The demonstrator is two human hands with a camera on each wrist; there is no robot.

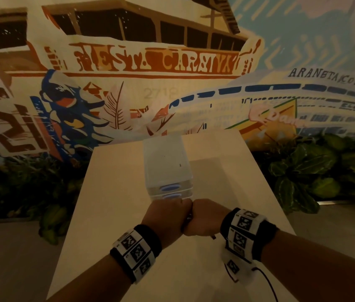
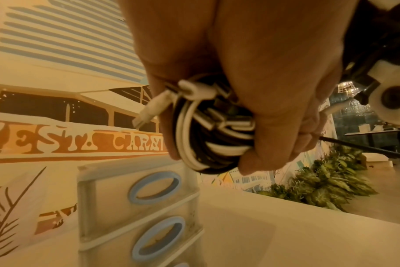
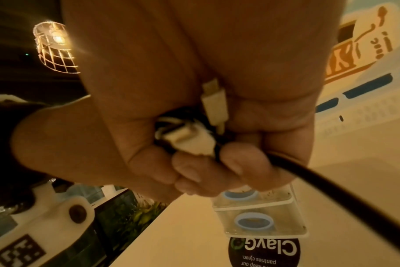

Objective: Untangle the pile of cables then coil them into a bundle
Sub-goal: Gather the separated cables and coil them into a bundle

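Both hands (image 1: 186, 216) grip cable bundle (image 2: 208, 137) above table (image 1: 111, 214).

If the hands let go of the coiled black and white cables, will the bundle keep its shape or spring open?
Probably it loosens: the cable bundle shows no tie, only the left hand and right hand gripping it. The loops look floppy, not stiff. A white plug already sticks out and may slip free first.
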